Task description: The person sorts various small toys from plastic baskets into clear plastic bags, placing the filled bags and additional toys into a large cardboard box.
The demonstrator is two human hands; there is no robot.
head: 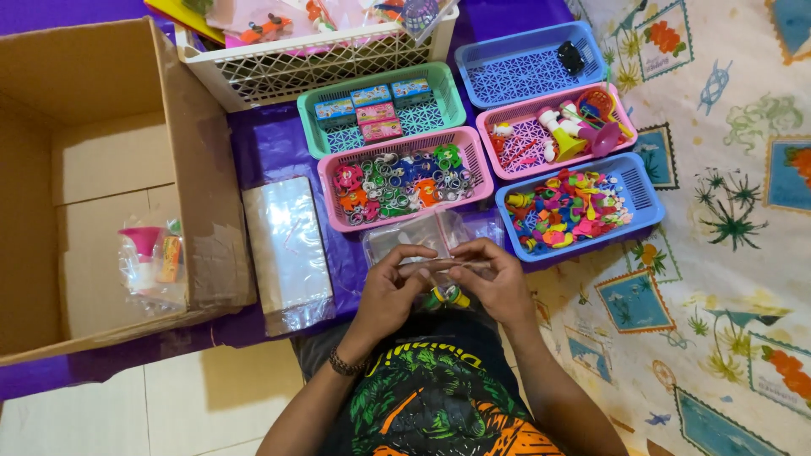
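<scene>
Hands: left hand (390, 287) and right hand (498, 283) met just in front of the pink basket (405, 179), fingertips pinched shut on a small clear bag (439, 270).
Grip: both closed on the bag's upper edge, left from the left end, right from the right.
Bag: it hung between the two hands over the lap, its long edge running left to right; neither hand was nearer.
Contents: a small green and yellow toy (448, 296) showed at the bag's bottom, just nearer the person than the pink basket.
Landmark: the pink basket held coloured rings; a blue basket (579, 207) of bright pieces sat to its right, a stack of clear bags (287, 249) to its left, a cardboard box (101, 177) farther left.
Hidden: the bag's seal was covered by fingers; the toy's kind was hard to make out.
</scene>
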